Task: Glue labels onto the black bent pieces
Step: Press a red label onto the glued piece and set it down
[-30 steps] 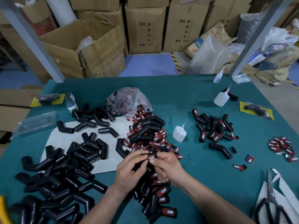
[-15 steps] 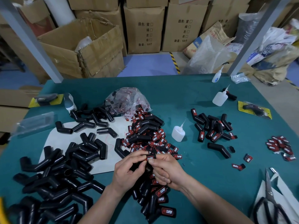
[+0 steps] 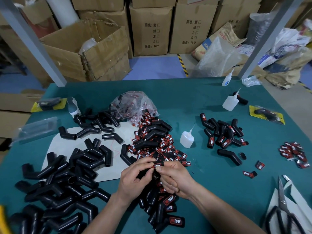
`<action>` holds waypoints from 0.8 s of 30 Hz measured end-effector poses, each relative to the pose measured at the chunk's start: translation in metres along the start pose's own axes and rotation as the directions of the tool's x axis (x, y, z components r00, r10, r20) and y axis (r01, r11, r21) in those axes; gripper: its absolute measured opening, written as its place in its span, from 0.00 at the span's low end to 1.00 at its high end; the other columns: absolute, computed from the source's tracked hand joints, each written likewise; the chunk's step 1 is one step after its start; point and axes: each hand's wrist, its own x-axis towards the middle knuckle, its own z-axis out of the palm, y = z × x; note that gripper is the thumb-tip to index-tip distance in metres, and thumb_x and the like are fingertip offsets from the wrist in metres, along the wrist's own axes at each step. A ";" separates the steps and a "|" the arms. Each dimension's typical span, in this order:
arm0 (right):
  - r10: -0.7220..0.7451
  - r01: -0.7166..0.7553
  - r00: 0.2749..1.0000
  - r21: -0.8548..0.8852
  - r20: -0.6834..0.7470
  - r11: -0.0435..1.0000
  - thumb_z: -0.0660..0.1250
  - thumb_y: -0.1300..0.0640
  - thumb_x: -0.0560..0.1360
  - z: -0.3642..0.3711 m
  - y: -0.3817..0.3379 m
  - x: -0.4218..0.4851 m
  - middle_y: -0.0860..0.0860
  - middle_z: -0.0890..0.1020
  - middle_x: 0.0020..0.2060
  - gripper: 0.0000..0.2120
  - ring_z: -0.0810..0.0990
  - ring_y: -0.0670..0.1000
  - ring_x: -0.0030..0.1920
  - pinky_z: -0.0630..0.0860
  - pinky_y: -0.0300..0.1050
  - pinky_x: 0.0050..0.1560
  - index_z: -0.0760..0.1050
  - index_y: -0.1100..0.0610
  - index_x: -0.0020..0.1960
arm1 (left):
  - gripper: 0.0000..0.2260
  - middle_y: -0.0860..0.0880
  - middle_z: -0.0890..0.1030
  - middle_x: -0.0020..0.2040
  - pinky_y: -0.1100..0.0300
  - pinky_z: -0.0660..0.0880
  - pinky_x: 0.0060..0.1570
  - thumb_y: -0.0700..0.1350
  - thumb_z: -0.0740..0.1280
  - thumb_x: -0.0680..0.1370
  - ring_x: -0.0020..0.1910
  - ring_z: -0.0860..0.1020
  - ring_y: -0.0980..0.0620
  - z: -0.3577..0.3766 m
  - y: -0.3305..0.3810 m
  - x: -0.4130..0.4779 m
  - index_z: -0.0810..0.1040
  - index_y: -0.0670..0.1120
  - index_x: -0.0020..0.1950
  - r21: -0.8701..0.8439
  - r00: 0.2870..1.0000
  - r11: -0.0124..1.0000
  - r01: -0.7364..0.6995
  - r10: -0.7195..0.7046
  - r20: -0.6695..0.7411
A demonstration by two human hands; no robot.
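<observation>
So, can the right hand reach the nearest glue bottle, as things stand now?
Probably yes, once freed. The glue bottle stands just beyond the right hand, with only flat loose labels between. But its fingers now pinch a label on the bent piece that the left hand holds.

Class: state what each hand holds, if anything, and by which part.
The left hand grips a black bent piece round its body; the right hand pinches the label at its top end.
</observation>
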 end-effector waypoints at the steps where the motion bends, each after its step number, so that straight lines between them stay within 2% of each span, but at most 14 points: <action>1: -0.008 0.009 1.000 -0.035 0.002 0.999 0.72 0.52 0.77 0.000 -0.001 0.000 0.50 0.66 0.17 0.20 0.62 0.45 0.15 0.63 0.35 0.18 0.75 0.70 0.47 | 0.08 0.47 0.83 0.63 0.53 0.81 0.59 0.38 0.71 0.81 0.57 0.85 0.43 0.000 0.000 -0.001 0.81 0.39 0.60 0.008 1.000 1.000 -0.019 0.019 -0.006; 4: -0.072 0.058 0.995 -0.179 -0.072 0.982 0.73 0.46 0.76 -0.001 -0.002 0.003 0.53 0.67 0.18 0.28 0.62 0.49 0.16 0.65 0.37 0.21 0.68 0.69 0.37 | 0.09 0.44 0.82 0.63 0.52 0.81 0.59 0.35 0.71 0.80 0.58 0.84 0.41 0.002 0.001 -0.003 0.80 0.36 0.60 0.040 0.998 0.998 -0.055 0.056 -0.015; 7: -0.196 0.140 0.962 -0.271 -0.190 0.952 0.76 0.44 0.73 0.000 0.001 0.007 0.53 0.69 0.20 0.25 0.64 0.51 0.18 0.67 0.41 0.24 0.76 0.67 0.38 | 0.10 0.41 0.82 0.63 0.52 0.81 0.60 0.35 0.71 0.80 0.59 0.84 0.41 0.007 0.001 -0.004 0.79 0.35 0.60 0.094 0.996 0.992 -0.087 0.090 -0.027; 9: -0.224 0.162 0.949 -0.266 -0.221 0.950 0.77 0.45 0.72 0.000 0.004 0.009 0.54 0.69 0.21 0.25 0.65 0.51 0.20 0.66 0.42 0.25 0.76 0.68 0.38 | 0.10 0.41 0.81 0.62 0.53 0.80 0.61 0.36 0.71 0.80 0.60 0.83 0.43 0.005 0.002 -0.003 0.79 0.36 0.61 0.122 0.996 0.989 -0.086 0.089 -0.014; 11: -0.231 0.181 0.954 -0.248 -0.189 0.952 0.74 0.48 0.75 0.001 0.005 0.009 0.54 0.70 0.22 0.22 0.66 0.51 0.21 0.66 0.43 0.26 0.73 0.63 0.33 | 0.09 0.43 0.81 0.61 0.55 0.79 0.60 0.38 0.69 0.81 0.60 0.83 0.45 0.004 0.004 -0.002 0.79 0.37 0.61 0.156 0.996 0.984 -0.082 0.085 -0.015; 13: -0.230 0.186 0.957 -0.234 -0.175 0.954 0.71 0.51 0.77 0.004 0.006 0.007 0.53 0.68 0.23 0.19 0.64 0.50 0.21 0.63 0.44 0.26 0.73 0.60 0.32 | 0.09 0.43 0.82 0.59 0.54 0.80 0.58 0.39 0.70 0.81 0.58 0.83 0.46 0.005 0.005 -0.001 0.80 0.38 0.61 0.167 0.997 0.984 -0.066 0.070 -0.018; 16: -0.228 0.184 0.949 -0.206 -0.216 0.961 0.70 0.53 0.76 0.009 0.009 0.005 0.51 0.63 0.21 0.21 0.59 0.48 0.22 0.55 0.48 0.25 0.69 0.69 0.36 | 0.13 0.40 0.83 0.56 0.52 0.81 0.57 0.37 0.74 0.77 0.57 0.83 0.45 0.006 0.005 -0.002 0.81 0.39 0.61 0.169 0.997 0.984 -0.059 0.067 -0.037; 18: -0.237 0.184 0.938 -0.215 -0.254 0.959 0.70 0.53 0.76 0.009 0.008 0.004 0.51 0.63 0.21 0.22 0.59 0.48 0.23 0.54 0.50 0.26 0.67 0.69 0.35 | 0.13 0.42 0.83 0.57 0.53 0.80 0.58 0.37 0.74 0.77 0.57 0.84 0.45 0.007 0.004 -0.003 0.81 0.39 0.61 0.158 0.998 0.986 -0.052 0.058 -0.036; 22: -0.241 0.169 0.924 -0.248 -0.298 0.954 0.71 0.52 0.75 0.007 0.006 0.006 0.51 0.65 0.20 0.18 0.59 0.48 0.21 0.57 0.42 0.24 0.72 0.61 0.33 | 0.12 0.48 0.82 0.61 0.56 0.78 0.61 0.36 0.72 0.78 0.58 0.83 0.46 0.010 0.001 -0.005 0.83 0.38 0.61 0.162 0.999 0.987 0.006 -0.001 -0.032; 24: -0.250 0.165 0.925 -0.290 -0.286 0.943 0.70 0.51 0.77 0.006 0.004 0.006 0.51 0.66 0.20 0.17 0.60 0.49 0.21 0.59 0.41 0.24 0.73 0.56 0.32 | 0.13 0.53 0.82 0.62 0.59 0.77 0.62 0.37 0.72 0.78 0.59 0.83 0.49 0.011 0.001 -0.007 0.83 0.40 0.62 0.176 0.998 0.983 0.059 -0.054 -0.032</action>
